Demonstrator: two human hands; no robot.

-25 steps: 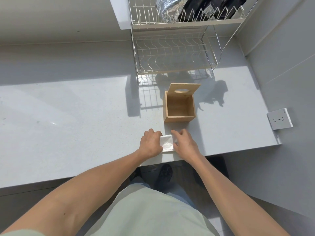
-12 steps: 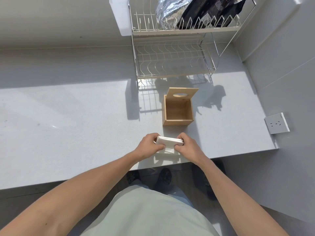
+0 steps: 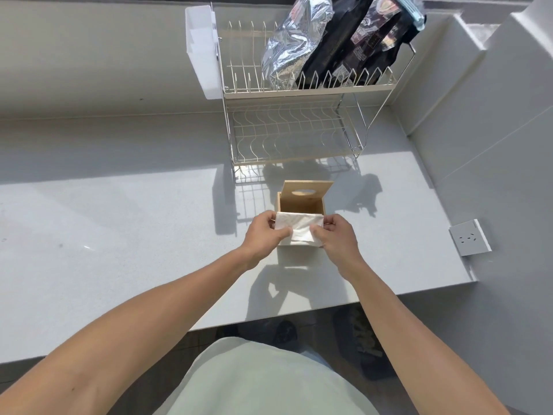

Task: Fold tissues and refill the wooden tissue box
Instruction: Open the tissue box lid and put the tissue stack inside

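Tissues (image 3: 299, 232), pinched by my left hand (image 3: 263, 235) and right hand (image 3: 336, 236), should drop level into the wooden box (image 3: 302, 205) at twelve o'clock.

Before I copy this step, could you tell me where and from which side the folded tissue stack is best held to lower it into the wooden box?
Grip the folded tissue stack by its two short ends, coming in from left and right as the left hand and right hand do. The wooden tissue box opens upward with its lid tilted back, so side grips probably keep the stack flat and square.
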